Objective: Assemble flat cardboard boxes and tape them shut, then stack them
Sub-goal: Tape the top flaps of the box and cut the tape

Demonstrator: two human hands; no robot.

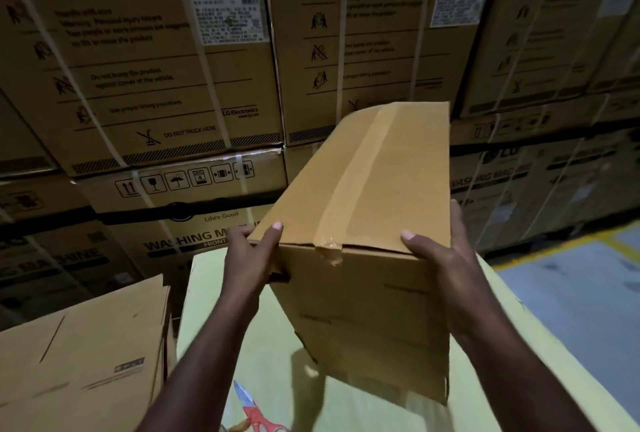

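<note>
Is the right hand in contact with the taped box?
Touching. Head view: the right hand has its thumb pressed on top of the taped box, fingers round its right side.

The person's left hand (249,258) and right hand (440,258) are bare. The slender left forearm (207,345) and right forearm (512,362) are uncovered down to the picture's lower edge. The thumbnails (277,226) are short and trimmed. Dim light hides finer detail.

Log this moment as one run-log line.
box: top seam taped, held tilted over table | left hand: grips left edge | right hand: grips right edge | beside: flat cardboard, scissors
</note>
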